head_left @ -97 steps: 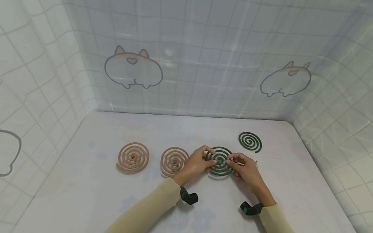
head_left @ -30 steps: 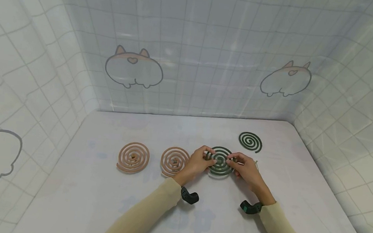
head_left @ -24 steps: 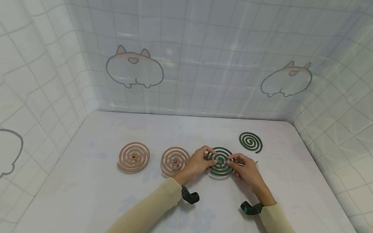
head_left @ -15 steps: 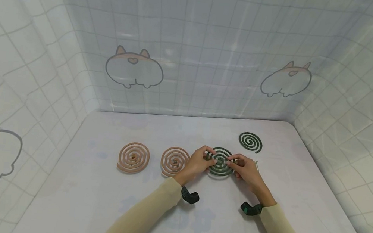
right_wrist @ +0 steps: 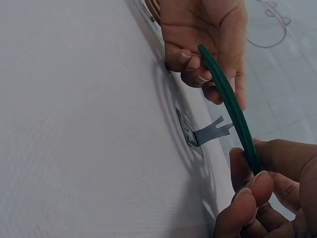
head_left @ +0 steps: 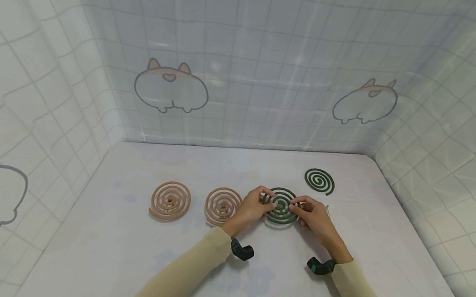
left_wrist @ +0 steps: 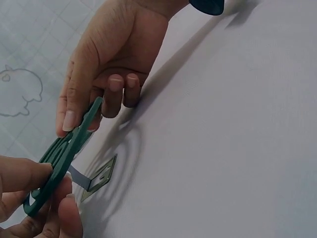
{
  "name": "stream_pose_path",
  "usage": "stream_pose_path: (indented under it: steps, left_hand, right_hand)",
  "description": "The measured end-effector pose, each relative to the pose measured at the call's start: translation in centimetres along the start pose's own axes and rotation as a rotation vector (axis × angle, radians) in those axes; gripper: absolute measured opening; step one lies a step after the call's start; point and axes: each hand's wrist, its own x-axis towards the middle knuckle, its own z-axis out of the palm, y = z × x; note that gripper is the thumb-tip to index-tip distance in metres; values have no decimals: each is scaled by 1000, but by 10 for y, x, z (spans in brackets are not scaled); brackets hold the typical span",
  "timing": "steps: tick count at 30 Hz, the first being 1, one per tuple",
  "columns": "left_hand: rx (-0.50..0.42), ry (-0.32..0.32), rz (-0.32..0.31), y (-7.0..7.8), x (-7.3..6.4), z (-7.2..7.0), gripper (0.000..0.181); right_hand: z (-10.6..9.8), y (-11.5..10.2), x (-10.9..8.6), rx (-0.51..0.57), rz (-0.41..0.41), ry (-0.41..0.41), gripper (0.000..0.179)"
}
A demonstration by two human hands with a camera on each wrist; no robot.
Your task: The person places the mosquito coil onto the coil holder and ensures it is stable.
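Note:
A green mosquito coil (head_left: 279,218) is tilted above the table between both hands. My left hand (head_left: 249,208) pinches its left side with thumb and fingers. My right hand (head_left: 315,216) pinches the right side. Beneath the coil, a metal coil stand (right_wrist: 188,133) rests on the table, its forked prong (right_wrist: 214,132) rising toward the coil. Whether the prong's tip is engaged in the coil I cannot tell. In the left wrist view the green coil (left_wrist: 64,158) appears nearly edge-on, with the right hand (left_wrist: 116,54) above and the left hand (left_wrist: 29,198) below.
Two brown mosquito coils, one at far left (head_left: 158,212) and one (head_left: 216,195) partly behind the left hand, have small metal pieces at their centres. Another green coil (head_left: 319,180) lies flat at back right. A thin metal piece (head_left: 328,211) shows behind the right hand.

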Motion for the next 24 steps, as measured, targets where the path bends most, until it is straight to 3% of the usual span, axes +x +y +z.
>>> stream_pose_path:
  steps: [12, 24]
  left_hand:
    - [30, 10, -20, -3, 1, -1, 25]
    - [50, 4, -18, -3, 1, -2, 25]
  right_hand:
    - [2, 1, 1, -73, 10, -4, 30]
    - [2, 2, 4, -74, 15, -16, 27]
